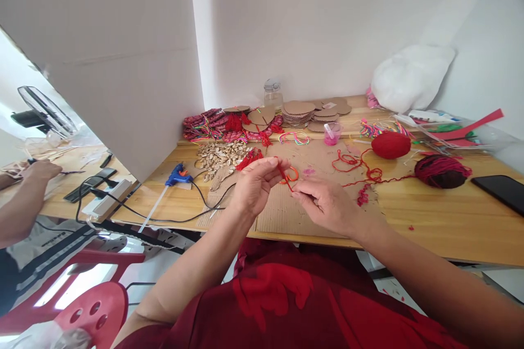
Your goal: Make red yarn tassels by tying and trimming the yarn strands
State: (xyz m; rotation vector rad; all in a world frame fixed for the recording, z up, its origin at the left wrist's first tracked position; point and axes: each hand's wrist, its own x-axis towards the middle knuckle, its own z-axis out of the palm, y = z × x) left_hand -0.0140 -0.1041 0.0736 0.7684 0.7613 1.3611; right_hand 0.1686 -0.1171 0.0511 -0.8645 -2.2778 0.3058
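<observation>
Between my two hands runs a short length of red yarn [290,186]. My left hand [256,185] pinches its upper end with thumb and forefinger. The lower end sits in the closed fingers of my right hand [321,202]. Orange scissor handles [291,174] show just behind the yarn, on the cardboard sheet [278,215]. Past my left hand lies a red tassel [250,159] beside a heap of pale, flat dried pieces [223,157]. To the right, a red yarn ball [391,145] and a dark red and black yarn ball [442,170] rest on the table.
A blue glue gun [178,175] with its cable lies left. Cardboard discs [301,110], a glass jar [273,92] and a pink cup [332,135] stand behind. A phone [501,192] is far right. Beyond the partition [123,54], another person's hand [43,170] works near a power strip [107,199].
</observation>
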